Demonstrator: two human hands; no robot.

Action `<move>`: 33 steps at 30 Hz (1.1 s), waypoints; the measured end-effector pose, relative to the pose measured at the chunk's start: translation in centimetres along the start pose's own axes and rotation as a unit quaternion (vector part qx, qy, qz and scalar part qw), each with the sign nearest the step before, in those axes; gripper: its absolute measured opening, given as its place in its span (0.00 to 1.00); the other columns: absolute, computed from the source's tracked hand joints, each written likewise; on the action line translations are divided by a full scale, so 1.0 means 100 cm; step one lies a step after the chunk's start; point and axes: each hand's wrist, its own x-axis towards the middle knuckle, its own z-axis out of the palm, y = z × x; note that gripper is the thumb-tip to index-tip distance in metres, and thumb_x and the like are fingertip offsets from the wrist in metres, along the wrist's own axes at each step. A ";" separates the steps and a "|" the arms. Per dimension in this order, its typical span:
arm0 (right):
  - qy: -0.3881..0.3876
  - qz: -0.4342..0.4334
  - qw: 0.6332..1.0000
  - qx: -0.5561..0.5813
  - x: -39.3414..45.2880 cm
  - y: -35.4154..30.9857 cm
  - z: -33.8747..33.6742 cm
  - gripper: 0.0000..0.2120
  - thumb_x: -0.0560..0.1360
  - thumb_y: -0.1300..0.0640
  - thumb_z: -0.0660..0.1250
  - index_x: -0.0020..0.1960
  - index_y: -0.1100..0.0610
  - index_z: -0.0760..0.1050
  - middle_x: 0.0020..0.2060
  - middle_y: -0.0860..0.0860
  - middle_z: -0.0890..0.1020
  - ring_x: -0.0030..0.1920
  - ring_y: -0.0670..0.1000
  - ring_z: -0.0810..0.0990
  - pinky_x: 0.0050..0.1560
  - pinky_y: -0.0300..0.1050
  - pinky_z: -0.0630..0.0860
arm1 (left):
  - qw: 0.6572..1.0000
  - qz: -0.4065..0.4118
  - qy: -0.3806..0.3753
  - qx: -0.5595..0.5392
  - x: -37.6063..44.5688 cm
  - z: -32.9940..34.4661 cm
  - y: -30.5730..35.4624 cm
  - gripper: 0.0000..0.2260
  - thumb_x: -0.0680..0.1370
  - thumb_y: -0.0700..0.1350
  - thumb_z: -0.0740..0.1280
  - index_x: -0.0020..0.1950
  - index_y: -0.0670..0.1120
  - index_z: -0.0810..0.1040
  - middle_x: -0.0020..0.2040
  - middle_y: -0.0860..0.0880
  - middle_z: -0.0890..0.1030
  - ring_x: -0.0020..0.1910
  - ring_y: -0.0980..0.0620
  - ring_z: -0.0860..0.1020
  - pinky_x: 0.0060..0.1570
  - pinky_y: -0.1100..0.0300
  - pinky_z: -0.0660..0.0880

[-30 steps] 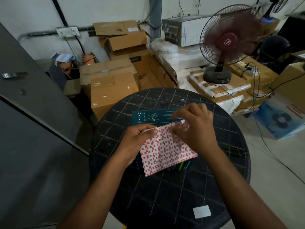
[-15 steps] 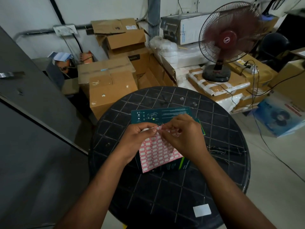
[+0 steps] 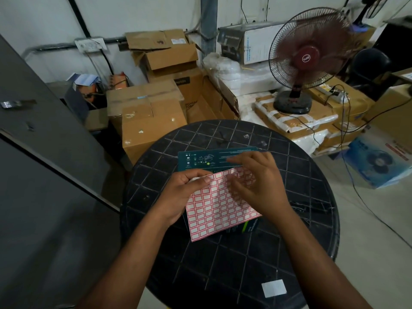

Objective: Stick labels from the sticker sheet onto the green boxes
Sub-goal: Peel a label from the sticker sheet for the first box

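A sticker sheet (image 3: pixel 217 211) of small red-bordered white labels lies over a flat dark green box (image 3: pixel 200 160) on the round black table (image 3: pixel 223 264). My left hand (image 3: pixel 180 197) grips the sheet's upper left edge, thumb on top. My right hand (image 3: pixel 256 186) lies over the sheet's upper right part, its fingers curled down onto the labels near the top edge. Whether a label is pinched there is hidden by the fingers. Most of the green box is covered by the sheet and my hands.
A white patch (image 3: pixel 273 288) sits on the table near its front edge. Behind the table stand cardboard boxes (image 3: pixel 151 123), white wrapped bundles and a maroon fan (image 3: pixel 305 61). A grey cabinet (image 3: pixel 44 152) fills the left. Cables trail over the floor at the right.
My right hand has slid back to the right along the sheet's top edge, after working at its upper left half a second ago. The left hand keeps its hold.
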 end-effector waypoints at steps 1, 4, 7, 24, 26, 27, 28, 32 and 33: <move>-0.012 -0.003 1.000 -0.020 0.001 0.003 -0.003 0.16 0.75 0.45 0.67 0.61 0.46 0.80 0.57 0.41 0.79 0.58 0.43 0.68 0.55 0.45 0.70 | 1.000 -0.002 -0.002 -0.004 0.000 0.000 0.000 0.07 0.79 0.39 0.68 0.49 0.46 0.85 0.46 0.46 0.86 0.46 0.49 0.84 0.49 0.55 0.80; -0.058 -0.007 0.998 -0.039 0.006 0.007 -0.012 0.09 0.76 0.43 0.66 0.53 0.41 0.82 0.50 0.35 0.80 0.57 0.45 0.71 0.57 0.54 0.67 | 1.000 0.003 -0.009 0.002 0.001 -0.001 0.000 0.08 0.78 0.38 0.68 0.48 0.48 0.86 0.47 0.47 0.86 0.46 0.49 0.84 0.48 0.56 0.80; -0.118 -0.018 0.993 -0.014 0.012 0.012 -0.020 0.08 0.76 0.42 0.63 0.48 0.40 0.80 0.39 0.36 0.80 0.47 0.43 0.75 0.57 0.62 0.72 | 0.999 0.015 -0.032 0.026 0.003 -0.003 0.001 0.09 0.77 0.35 0.69 0.50 0.47 0.86 0.49 0.48 0.86 0.49 0.50 0.84 0.50 0.57 0.80; -0.277 -0.016 0.946 0.168 0.031 0.000 -0.017 0.07 0.81 0.60 0.66 0.46 0.55 0.81 0.37 0.48 0.81 0.41 0.48 0.78 0.45 0.39 0.72 | 0.995 0.006 -0.048 0.090 0.009 -0.006 0.002 0.05 0.77 0.40 0.72 0.51 0.42 0.85 0.48 0.43 0.86 0.48 0.46 0.84 0.52 0.52 0.80; -0.287 -0.021 0.946 0.150 0.032 0.005 -0.009 0.07 0.82 0.54 0.65 0.47 0.49 0.80 0.38 0.41 0.80 0.43 0.44 0.78 0.51 0.48 0.73 | 0.994 0.006 -0.048 0.094 0.010 -0.005 0.001 0.05 0.77 0.41 0.71 0.50 0.43 0.85 0.48 0.42 0.86 0.48 0.46 0.84 0.54 0.50 0.79; -0.290 -0.020 0.950 0.117 0.032 0.007 -0.006 0.07 0.81 0.50 0.64 0.47 0.45 0.79 0.40 0.39 0.80 0.48 0.43 0.75 0.57 0.55 0.71 | 0.994 0.006 -0.048 0.096 0.010 -0.005 0.000 0.05 0.77 0.41 0.71 0.50 0.43 0.86 0.48 0.43 0.86 0.48 0.46 0.84 0.55 0.50 0.79; -0.289 -0.013 0.955 0.067 0.032 0.009 -0.003 0.06 0.81 0.48 0.63 0.47 0.42 0.77 0.43 0.37 0.79 0.54 0.44 0.72 0.63 0.61 0.67 | 0.994 0.007 -0.047 0.099 0.009 -0.004 0.000 0.04 0.77 0.41 0.71 0.50 0.44 0.86 0.48 0.43 0.86 0.48 0.46 0.84 0.55 0.50 0.79; -0.259 -0.010 0.964 0.059 0.029 0.010 0.002 0.08 0.78 0.38 0.61 0.48 0.39 0.76 0.47 0.37 0.78 0.58 0.47 0.69 0.66 0.66 0.64 | 0.996 0.011 -0.033 0.084 0.008 -0.003 0.000 0.04 0.77 0.40 0.72 0.49 0.44 0.86 0.48 0.43 0.86 0.48 0.47 0.84 0.55 0.50 0.79; -0.249 -0.015 0.965 0.074 0.029 0.010 0.003 0.11 0.77 0.37 0.59 0.49 0.40 0.76 0.46 0.36 0.78 0.58 0.47 0.71 0.65 0.66 0.65 | 0.996 0.011 -0.027 0.082 0.008 -0.003 0.000 0.04 0.77 0.40 0.72 0.48 0.44 0.86 0.47 0.43 0.86 0.48 0.47 0.84 0.55 0.49 0.79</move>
